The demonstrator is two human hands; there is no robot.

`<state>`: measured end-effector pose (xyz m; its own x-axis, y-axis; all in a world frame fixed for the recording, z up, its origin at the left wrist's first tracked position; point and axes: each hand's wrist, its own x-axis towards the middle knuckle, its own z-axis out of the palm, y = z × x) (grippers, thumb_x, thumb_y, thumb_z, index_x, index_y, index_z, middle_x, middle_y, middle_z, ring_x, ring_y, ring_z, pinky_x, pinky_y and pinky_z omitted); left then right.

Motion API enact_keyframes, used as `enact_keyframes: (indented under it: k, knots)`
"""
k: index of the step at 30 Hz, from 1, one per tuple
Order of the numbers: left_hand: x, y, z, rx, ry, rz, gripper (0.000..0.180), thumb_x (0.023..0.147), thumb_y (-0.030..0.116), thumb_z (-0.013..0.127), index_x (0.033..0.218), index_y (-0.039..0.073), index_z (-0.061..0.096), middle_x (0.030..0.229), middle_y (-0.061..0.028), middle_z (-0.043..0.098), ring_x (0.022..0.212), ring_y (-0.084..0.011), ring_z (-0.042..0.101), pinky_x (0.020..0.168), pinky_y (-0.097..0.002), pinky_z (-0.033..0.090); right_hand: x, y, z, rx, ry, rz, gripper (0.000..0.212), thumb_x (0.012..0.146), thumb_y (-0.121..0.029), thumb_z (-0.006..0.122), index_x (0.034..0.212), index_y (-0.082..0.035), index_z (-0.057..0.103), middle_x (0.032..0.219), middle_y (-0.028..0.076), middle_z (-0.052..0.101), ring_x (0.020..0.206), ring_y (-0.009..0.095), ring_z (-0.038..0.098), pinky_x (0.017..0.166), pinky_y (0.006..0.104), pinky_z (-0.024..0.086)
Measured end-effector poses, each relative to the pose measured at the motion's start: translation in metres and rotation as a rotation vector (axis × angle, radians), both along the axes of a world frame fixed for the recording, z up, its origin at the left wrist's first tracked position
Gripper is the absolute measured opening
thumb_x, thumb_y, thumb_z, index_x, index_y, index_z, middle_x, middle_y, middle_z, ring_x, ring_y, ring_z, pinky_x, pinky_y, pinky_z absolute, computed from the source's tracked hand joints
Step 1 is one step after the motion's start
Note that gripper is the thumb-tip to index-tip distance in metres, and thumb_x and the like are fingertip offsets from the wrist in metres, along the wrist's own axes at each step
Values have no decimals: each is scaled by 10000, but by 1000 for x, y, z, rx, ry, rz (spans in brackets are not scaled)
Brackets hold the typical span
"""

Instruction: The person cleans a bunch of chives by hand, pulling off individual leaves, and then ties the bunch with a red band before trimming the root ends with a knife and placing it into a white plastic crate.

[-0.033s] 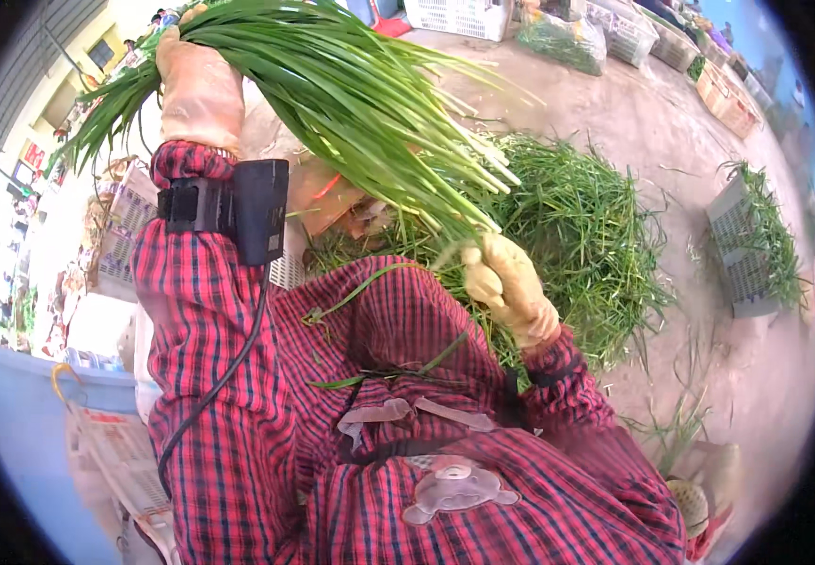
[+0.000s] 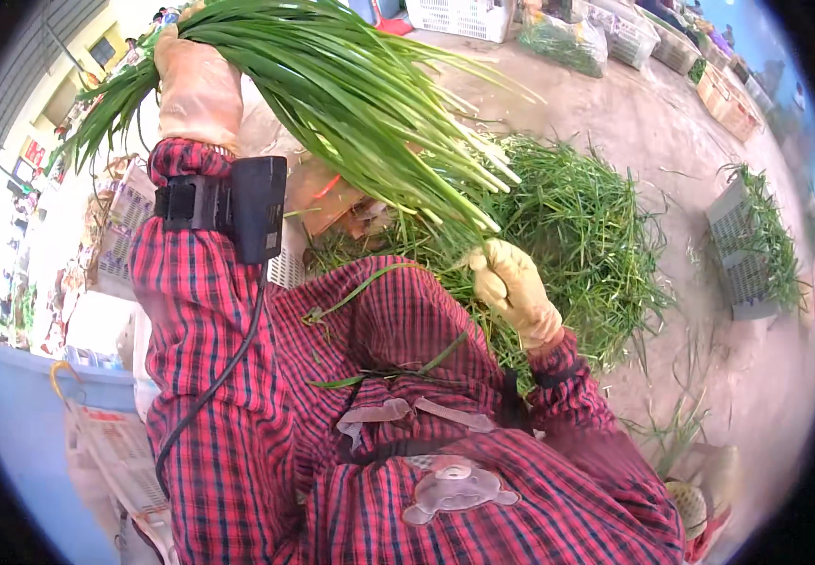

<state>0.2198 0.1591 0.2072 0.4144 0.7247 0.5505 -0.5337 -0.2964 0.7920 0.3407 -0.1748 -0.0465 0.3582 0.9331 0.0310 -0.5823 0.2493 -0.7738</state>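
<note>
My left hand (image 2: 198, 89), in a pale rubber glove, is closed around a big bunch of garlic chives (image 2: 351, 104), held up at the upper left. The leaves hang past the hand on the left, and the pale stem ends fan out down to the right. Just below the lowest stem ends is my gloved right hand (image 2: 517, 294), its fingers curled together. Whether anything is pinched in them cannot be made out. Behind that hand, a heap of loose green leaves (image 2: 581, 235) covers the floor. A few stray leaves lie on my checked clothing.
A tilted grey crate (image 2: 739, 259) with leaves over its side stands at the right. Along the back are a white crate (image 2: 459, 17), a clear bag of greens (image 2: 565, 45) and a tan basket (image 2: 727, 99). A blue tub (image 2: 21, 405) is at the left.
My right hand has shifted slightly right and down, a little away from the stem ends. My left hand and the bunch stay almost in place.
</note>
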Motion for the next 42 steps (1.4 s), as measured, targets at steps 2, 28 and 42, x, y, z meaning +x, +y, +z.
enact_keyframes:
  k: [2,28,42]
  knots:
    - [-3,-2,-3,3,5,3,251,1029,216,532,1089,-4,636,965,-88,675,808,-190,636,758,-317,531,8,-4,-31,-459,-433,-94,284,1028,-291,587,1117,-27,644,683,-9,599,590,129,550,598,280,461]
    - [-2,-19,-14,-46,-11,-11,264,1027,188,516,1156,-10,634,1022,-116,678,901,-226,650,830,-335,525,2,8,-66,-558,-340,-32,389,1019,-257,594,1307,4,597,1041,82,696,849,149,661,767,274,529]
    - [8,-16,-13,-76,23,5,280,1026,172,507,1192,-14,633,1052,-130,680,952,-246,657,869,-344,521,-38,67,34,-98,-238,-298,247,1004,-239,638,1102,-15,675,892,121,725,716,163,689,607,288,554]
